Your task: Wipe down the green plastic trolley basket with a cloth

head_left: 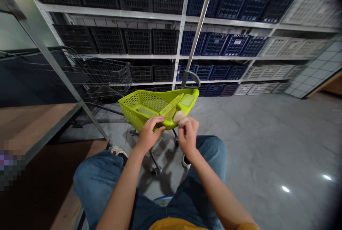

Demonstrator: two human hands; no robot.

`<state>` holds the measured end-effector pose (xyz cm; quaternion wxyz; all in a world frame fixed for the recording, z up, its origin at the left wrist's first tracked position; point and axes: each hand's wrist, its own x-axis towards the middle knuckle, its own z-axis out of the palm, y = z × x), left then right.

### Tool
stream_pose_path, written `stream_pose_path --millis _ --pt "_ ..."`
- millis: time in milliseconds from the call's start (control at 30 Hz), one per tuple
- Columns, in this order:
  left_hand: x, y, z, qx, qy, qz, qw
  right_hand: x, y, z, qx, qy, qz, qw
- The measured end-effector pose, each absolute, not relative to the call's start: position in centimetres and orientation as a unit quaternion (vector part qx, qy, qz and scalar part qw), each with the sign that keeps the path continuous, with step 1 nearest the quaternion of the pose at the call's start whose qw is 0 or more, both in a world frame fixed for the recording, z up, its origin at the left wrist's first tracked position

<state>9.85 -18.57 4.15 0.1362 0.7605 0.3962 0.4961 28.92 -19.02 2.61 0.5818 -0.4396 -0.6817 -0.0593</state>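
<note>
Green shopping cart (156, 98), upright on the floor (256, 133). The seated person's left hand (149, 133), thumb and fingers apart at the near rim, would best steady it. Right hand (188, 133), clamped on a bunched pale cloth (179, 116) by the handle end; apparent wiping favours flattened cloth, even pressure.

Dim light, two glare spots (285, 189) on the grey floor (256, 144), right edge dark and blurry.
</note>
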Motion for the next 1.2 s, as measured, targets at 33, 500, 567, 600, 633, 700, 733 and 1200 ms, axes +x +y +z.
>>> stream_pose_path --millis 33,500,567,600,633,700,733,1200 --pt "9.9 -18.6 4.1 0.760 0.395 0.499 0.135 28.9 -19.1 2.5 -0.418 -0.703 -0.050 0.573" --pt "9.6 -18.2 3.7 0.775 0.373 0.493 0.132 26.1 -20.0 0.5 -0.396 -0.615 0.003 0.682" --pt "9.2 -18.1 3.9 0.793 0.366 0.472 0.123 25.9 -20.0 0.3 -0.415 -0.594 -0.009 0.689" --pt "9.0 -18.0 4.0 0.800 0.369 0.459 0.112 26.0 -19.8 0.2 -0.436 -0.568 -0.013 0.698" --pt "8.8 -17.9 4.1 0.805 0.376 0.449 0.098 26.1 -19.5 0.2 -0.455 -0.542 -0.017 0.706" --pt "8.6 -17.7 4.2 0.805 0.392 0.439 0.081 26.0 -19.1 -0.1 -0.451 -0.538 -0.022 0.712" --pt "8.5 -17.6 4.3 0.803 0.396 0.437 0.084 25.9 -19.1 -0.2 -0.427 -0.563 -0.024 0.707" --pt "11.4 -15.5 3.8 0.773 0.417 0.457 0.142 26.3 -19.9 -0.5 -0.425 -0.644 -0.060 0.633"
